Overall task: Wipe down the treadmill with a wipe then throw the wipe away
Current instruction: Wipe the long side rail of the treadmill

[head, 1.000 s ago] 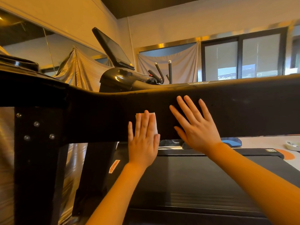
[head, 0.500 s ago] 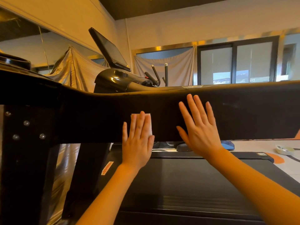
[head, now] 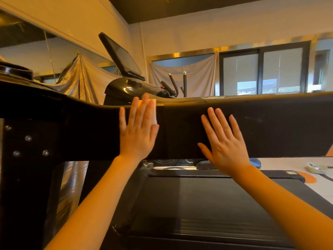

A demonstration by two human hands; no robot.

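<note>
While wiping is mid-way, I see left hand (head: 137,134) flat, fingers straight, pressing wipe (head: 152,110) against treadmill (head: 270,127) crossbar near top edge. Right hand (head: 226,143) open, flat on bar, holding nothing. Belt unwiped as far as visible; disposal left.

A gym room in warm yellow light

Grey cloth (head: 182,78) hangs over the wall mirrors (head: 27,51); a dark-framed sliding window (head: 261,71) is at the right, and a second machine's tilted screen (head: 122,55) behind.
</note>
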